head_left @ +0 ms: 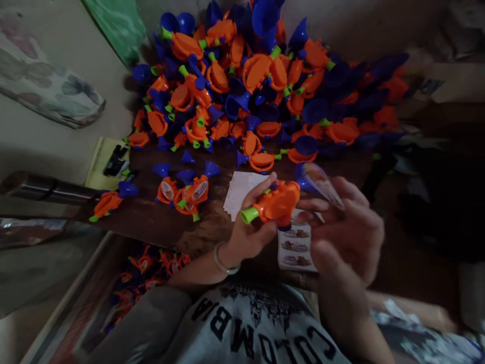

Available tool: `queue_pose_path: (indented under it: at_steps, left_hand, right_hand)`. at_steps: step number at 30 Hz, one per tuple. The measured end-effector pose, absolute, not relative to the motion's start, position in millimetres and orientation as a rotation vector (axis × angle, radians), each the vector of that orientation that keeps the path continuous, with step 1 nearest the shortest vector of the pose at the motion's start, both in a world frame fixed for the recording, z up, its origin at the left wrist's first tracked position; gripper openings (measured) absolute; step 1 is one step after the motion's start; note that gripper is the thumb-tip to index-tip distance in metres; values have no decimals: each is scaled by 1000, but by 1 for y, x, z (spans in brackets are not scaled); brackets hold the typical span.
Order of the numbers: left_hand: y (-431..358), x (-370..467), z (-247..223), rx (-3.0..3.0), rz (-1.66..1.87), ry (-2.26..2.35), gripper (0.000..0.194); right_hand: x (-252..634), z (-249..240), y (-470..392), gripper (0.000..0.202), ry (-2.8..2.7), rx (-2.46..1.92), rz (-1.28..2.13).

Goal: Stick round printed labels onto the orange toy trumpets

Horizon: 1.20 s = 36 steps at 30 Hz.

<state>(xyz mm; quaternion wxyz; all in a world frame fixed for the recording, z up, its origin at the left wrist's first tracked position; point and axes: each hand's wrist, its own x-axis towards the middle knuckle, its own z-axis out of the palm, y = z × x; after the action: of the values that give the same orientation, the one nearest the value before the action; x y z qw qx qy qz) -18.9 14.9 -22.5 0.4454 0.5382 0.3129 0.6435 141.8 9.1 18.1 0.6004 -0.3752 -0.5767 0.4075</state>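
An orange toy trumpet [281, 203] with a green mouthpiece and a blue bell is in my left hand [252, 235], whose fingers and thumb wrap round its body. Close to the bell, an oval see-through sticker [324, 186] with a printed picture is at the fingers of my right hand [346, 232], which is slightly blurred. Beneath my hands lie a stack of printed sticker sheets [295, 247] and some white paper sheets [240, 192]. Several trumpets with oval stickers [199, 189] stand to the left on the dark table [151, 222].
A large heap of orange and blue trumpets [257, 73] fills the table's back. At the left are a single trumpet [108, 203], a metal flask [34, 187] and a yellow pad [99, 164] with black items. More trumpets [129, 278] lie below the table's front edge.
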Motion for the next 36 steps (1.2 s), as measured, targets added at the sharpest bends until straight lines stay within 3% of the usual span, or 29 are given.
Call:
queue_pose_path:
  at_steps: [2, 4, 14, 25, 36]
  left_hand:
    - [14, -21, -22, 1219, 1596, 725, 63]
    - [13, -22, -20, 1170, 1556, 701, 62]
    - [3, -24, -5, 1176, 1445, 617, 61]
    - [3, -20, -1, 1188, 1480, 593, 56]
    - [0, -16, -3, 1211, 1572, 723, 45]
  right_hand:
    - [145, 27, 13, 18, -1218, -873, 962]
    - [145, 32, 17, 7, -1173, -978, 1005]
    - [138, 33, 16, 11, -1148, -1053, 1148]
    - [137, 36, 15, 11, -1181, -1088, 1090]
    - [139, 31, 21, 5, -1526, -1145, 636]
